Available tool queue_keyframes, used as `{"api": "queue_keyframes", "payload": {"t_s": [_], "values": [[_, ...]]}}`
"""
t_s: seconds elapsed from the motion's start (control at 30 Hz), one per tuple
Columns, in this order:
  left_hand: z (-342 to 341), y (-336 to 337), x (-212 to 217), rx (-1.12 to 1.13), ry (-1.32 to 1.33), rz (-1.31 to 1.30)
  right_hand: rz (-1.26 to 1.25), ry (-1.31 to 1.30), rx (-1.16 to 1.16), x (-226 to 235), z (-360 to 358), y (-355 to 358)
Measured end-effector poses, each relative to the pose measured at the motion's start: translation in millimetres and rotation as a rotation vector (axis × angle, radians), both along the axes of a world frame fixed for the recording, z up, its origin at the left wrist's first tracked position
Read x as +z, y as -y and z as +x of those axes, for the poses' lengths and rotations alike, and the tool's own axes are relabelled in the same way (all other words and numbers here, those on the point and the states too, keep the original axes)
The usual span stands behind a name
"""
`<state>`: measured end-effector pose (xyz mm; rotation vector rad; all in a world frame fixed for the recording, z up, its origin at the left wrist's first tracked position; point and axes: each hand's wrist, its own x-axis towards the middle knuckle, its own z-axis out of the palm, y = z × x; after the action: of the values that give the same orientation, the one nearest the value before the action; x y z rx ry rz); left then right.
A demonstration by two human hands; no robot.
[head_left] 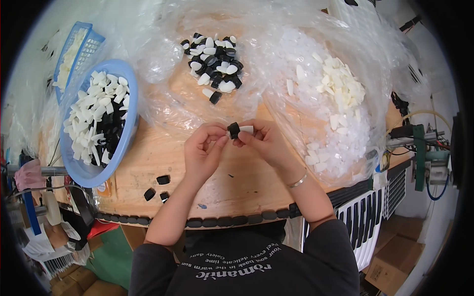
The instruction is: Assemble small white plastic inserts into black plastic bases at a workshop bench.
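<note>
Hands meet over the middle of the wooden counter (148,163): the left hand (203,150) and right hand (266,143) both pinch one small black cap (233,130) joined to a white piece (246,129), between blue basket (129,129) and plastic bags.

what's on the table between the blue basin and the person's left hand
In the head view, bare wooden table lies between the blue basin and the left hand; three small black caps lie just below that stretch.
</note>
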<state>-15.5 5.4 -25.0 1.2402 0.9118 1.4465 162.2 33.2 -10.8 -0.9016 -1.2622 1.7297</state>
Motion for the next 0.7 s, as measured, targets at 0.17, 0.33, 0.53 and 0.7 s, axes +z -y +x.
{"api": "queue_keyframes", "payload": {"t_s": [0.17,0.33,0.53,0.7], "values": [[0.9,0.9,-2.4,0.011,0.014,-0.011,0.03,-0.013,0.048,-1.4,-1.3,2.3],[-1.7,-1.8,-2.6,0.065,-0.321,0.193,0.078,-0.105,0.017,-2.2,-8.8,7.5],[-2.2,-0.5,-2.5,0.037,-0.001,-0.061,0.248,-0.108,-0.259,-5.3,-14.7,9.7],[-2.5,-2.5,-0.3,-0.029,-0.051,-0.04,0.365,0.137,-0.202,7.3,-13.2,13.2]]}}
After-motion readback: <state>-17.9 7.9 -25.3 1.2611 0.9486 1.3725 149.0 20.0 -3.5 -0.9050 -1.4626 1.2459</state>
